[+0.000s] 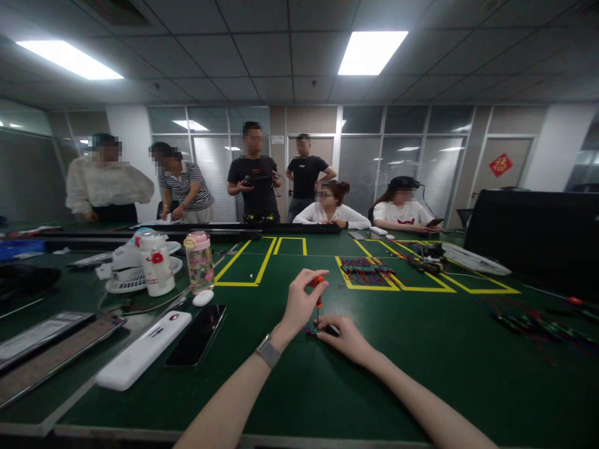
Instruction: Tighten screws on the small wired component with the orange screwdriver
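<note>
My left hand (302, 302), with a watch on its wrist, is closed round the orange handle of a small screwdriver (318, 292) that stands upright, tip down. My right hand (344, 333) rests on the green table (421, 349) and pinches a small dark part with coloured wires (314, 331) under the screwdriver's tip. Both hands meet near the table's middle.
A black phone (196, 335) and a white power bank (143, 357) lie at the left, with bottles (199, 262) and a small fan (135, 274) behind. Wire bundles (367, 271) lie in yellow-taped boxes. More wires (538, 324) lie right. Several people stand or sit at the far edge.
</note>
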Demonstrator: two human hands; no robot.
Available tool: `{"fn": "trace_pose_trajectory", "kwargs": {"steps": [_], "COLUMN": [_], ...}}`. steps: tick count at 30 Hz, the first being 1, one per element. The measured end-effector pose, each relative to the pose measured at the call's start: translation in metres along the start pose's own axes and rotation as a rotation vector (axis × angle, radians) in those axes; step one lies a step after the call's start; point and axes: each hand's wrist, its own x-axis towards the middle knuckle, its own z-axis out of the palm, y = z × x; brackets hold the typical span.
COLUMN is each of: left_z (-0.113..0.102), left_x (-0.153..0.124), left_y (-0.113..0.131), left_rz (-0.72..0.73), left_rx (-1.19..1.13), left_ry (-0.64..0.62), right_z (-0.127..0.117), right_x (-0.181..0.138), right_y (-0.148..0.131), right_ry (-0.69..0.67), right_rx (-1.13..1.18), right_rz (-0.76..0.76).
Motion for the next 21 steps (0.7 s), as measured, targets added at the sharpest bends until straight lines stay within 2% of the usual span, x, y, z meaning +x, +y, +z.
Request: {"fn": "trace_pose_trajectory", "kwargs": {"steps": [3, 8, 14, 19, 21], "left_z": [-0.0006, 0.0003, -0.0001, 0.0007, 0.001], "left_x": [0.0002, 0.0005, 0.001, 0.0012, 0.0009], "left_y": [0.0006, -0.0013, -0.0036, -0.0022, -0.0019], "left_rz": [0.0, -0.032, 0.0, -0.07, -0.065], "left_rx": [0.04, -0.073, 0.026, -0.116, -0.103], "left_ry": [0.011, -0.041, 0.073, -0.062, -0.065], "right_z": [0.0002, 0.0007, 0.001, 0.0011, 0.001], "right_x": [-0.0002, -0.0002, -0.0005, 0.0001, 0.0004], "right_y": [0.0004, 0.0014, 0.0033, 0.0052, 0.005], "right_ry": [0.006, 0.009, 0.009, 0.012, 0.01], "right_rx": [-0.002, -0.017, -0.011, -0.003, 0.001], "right_rz": [-0.006, 0.002, 0.001, -0.012, -0.015]}}
